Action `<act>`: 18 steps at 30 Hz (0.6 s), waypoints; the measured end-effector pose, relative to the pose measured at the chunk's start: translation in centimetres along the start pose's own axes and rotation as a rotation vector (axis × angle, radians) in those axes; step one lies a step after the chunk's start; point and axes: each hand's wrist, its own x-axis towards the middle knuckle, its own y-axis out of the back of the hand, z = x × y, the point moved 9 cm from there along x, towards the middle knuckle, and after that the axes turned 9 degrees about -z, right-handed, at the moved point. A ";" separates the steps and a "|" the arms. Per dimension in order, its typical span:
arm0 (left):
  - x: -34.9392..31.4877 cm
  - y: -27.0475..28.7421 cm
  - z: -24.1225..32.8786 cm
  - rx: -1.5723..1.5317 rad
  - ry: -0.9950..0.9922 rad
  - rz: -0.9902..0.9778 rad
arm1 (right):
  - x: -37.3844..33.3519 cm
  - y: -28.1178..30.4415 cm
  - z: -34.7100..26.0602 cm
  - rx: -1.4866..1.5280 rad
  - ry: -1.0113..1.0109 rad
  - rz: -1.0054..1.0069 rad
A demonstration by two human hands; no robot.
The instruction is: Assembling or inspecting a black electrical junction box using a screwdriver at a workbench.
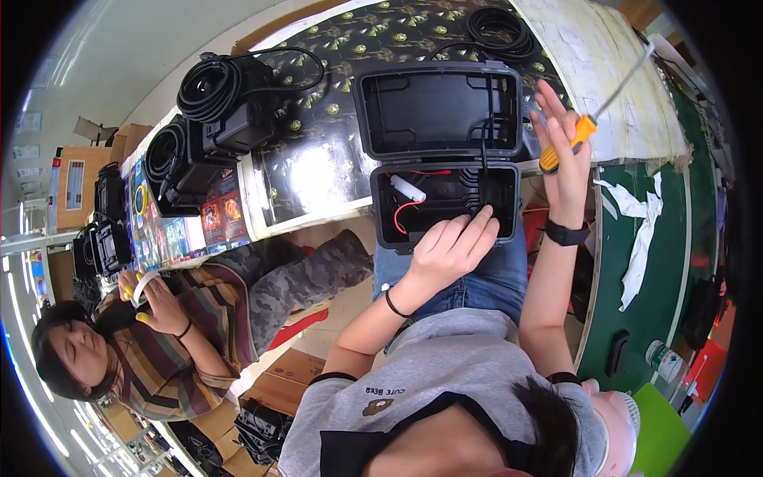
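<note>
A black plastic case (367, 119) stands with its lid swung back at the table's front edge, above my lap. Inside lie a white cylindrical part (408, 188) and a red wire (399, 216); a black cable (483, 151) runs down from the lid into it. My left hand (455, 245) bends over the front rim, fingertips inside at the right; its thumb is hidden. Right of the case, my raised right hand (566, 147) holds a screwdriver (584, 129) with a yellow and black handle, its shaft slanting up to the right. Some of its fingers are stretched upward.
Similar black cases (238, 111) with coiled cables stand at the left on the table. Another coiled cable (501, 33) lies behind. A co-worker (191, 334) sits at the left holding a white ring. White scraps (640, 230) lie on a green surface at the right.
</note>
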 end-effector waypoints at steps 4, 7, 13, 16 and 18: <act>0.3 0.4 -0.5 -0.006 0.012 0.004 | 2.1 -1.5 -0.2 -0.255 -0.147 -0.251; 0.9 1.2 -1.8 -0.045 0.006 0.001 | 2.7 -3.7 -0.3 -0.321 -0.097 -0.398; 1.6 1.9 -2.5 -0.046 -0.020 0.040 | 2.8 -5.8 -1.3 -0.501 -0.058 -0.409; 1.6 1.6 -2.2 -0.037 -0.025 0.027 | 2.9 -5.1 -1.9 -0.454 0.001 -0.320; 2.1 1.4 -2.4 -0.051 -0.037 0.022 | 2.9 -4.8 -2.4 -0.416 -0.002 -0.285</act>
